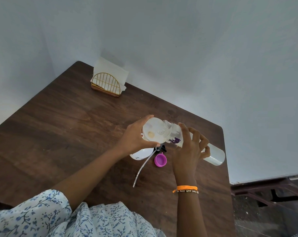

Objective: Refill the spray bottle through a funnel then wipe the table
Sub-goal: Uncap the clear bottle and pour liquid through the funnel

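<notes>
Fingers of the left hand (136,136) curl round the rim of a white plastic funnel (152,130), thumb on the near edge and fingertips over the far edge, holding it above the round white spray bottle (141,153), whose body shows just beneath the wrist. Across from it, the right hand (190,149) grips a long clear plastic refill bottle with a purple-printed label (175,134), tipped almost flat, its threaded open mouth resting over the funnel's bowl and its base pointing out over the table's right corner. Whether liquid is running cannot be told.

Between the two wrists, on the dark brown wooden table (68,127), lie the black spray head with its pale dip tube (144,166) trailing toward the person, and, just beside it, a small purple screw cap (160,160) lying open side up. At the far corner, against the grey wall, stands a gold wire napkin holder stuffed with white paper napkins (107,82). An orange thread band and a beaded bracelet (185,189) circle the right wrist; a blue floral sleeve (33,212) covers the left upper arm.
</notes>
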Tool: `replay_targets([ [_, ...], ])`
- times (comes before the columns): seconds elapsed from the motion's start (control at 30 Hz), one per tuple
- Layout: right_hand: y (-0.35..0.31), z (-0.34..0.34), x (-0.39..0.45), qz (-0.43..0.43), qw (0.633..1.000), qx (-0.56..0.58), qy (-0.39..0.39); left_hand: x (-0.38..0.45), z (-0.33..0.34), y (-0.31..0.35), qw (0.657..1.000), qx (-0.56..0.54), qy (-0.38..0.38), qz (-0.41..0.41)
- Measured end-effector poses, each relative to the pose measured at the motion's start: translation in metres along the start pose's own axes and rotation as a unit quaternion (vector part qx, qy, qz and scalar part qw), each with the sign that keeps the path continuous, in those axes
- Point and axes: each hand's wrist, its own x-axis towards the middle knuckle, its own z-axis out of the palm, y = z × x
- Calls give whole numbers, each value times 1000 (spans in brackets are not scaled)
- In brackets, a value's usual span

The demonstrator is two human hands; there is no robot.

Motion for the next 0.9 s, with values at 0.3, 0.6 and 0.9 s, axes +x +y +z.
replay_targets([
  [0.3,-1,2,0,-1,1000,1,-1,1,1,-2,1000,1,-1,2],
  [0.6,-1,2,2,-5,1000,-5,-1,1,0,-3,1000,-6,-4,5],
  [0.9,0,4,3,-3,1000,-7,-1,1,0,-3,1000,-4,0,2],
])
